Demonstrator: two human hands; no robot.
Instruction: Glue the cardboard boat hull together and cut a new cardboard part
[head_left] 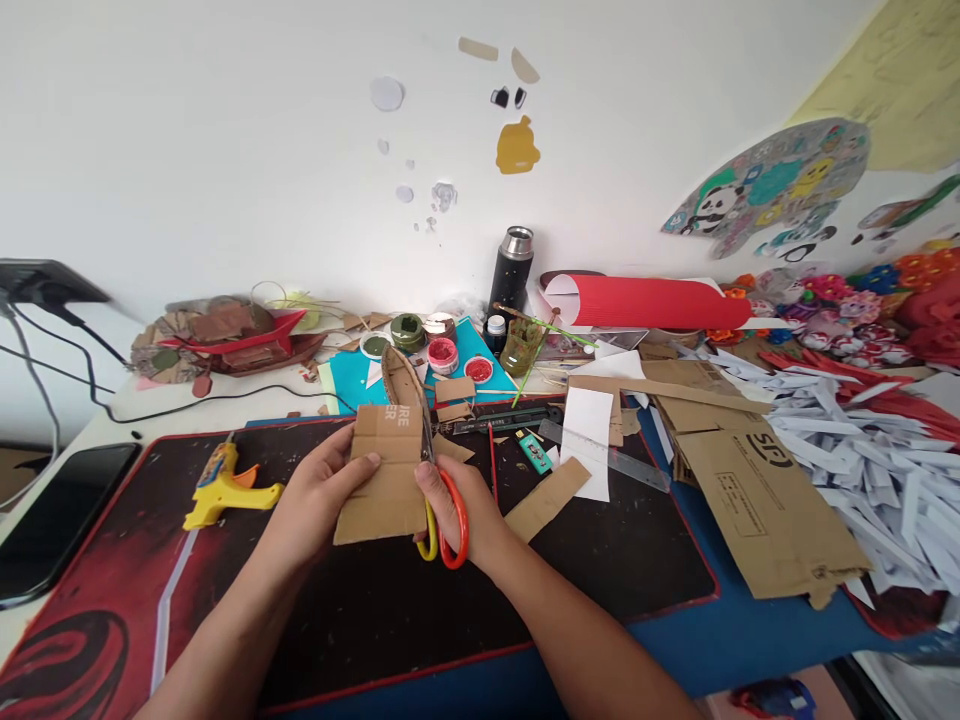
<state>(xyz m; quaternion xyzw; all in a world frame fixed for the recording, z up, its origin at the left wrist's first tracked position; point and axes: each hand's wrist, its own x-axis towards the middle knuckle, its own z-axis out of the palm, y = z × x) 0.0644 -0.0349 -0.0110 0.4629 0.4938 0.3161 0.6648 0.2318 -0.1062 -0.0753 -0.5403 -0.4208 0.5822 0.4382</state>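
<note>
My left hand (334, 485) grips a creased piece of brown cardboard (382, 505) by its left side, thumb on top. Printed letters show near the cardboard's upper right corner. In my right hand (465, 500) is a pair of scissors (454, 525) with one red and one yellow handle. The scissors' blades point away from me along the cardboard's right edge; whether they touch it I cannot tell. Just beyond, a small boat-shaped cardboard piece (403, 383) stands partly hidden behind the held sheet. Both hands are above the dark desk mat (360, 620).
A yellow glue gun (229, 490) and a phone (60, 520) lie left. Paint jars (442, 355), a black flask (513, 270) and a red paper roll (652, 302) line the back. Rightward are a ruler (637, 468), flattened cardboard (757, 500) and folded white paper strips (862, 470).
</note>
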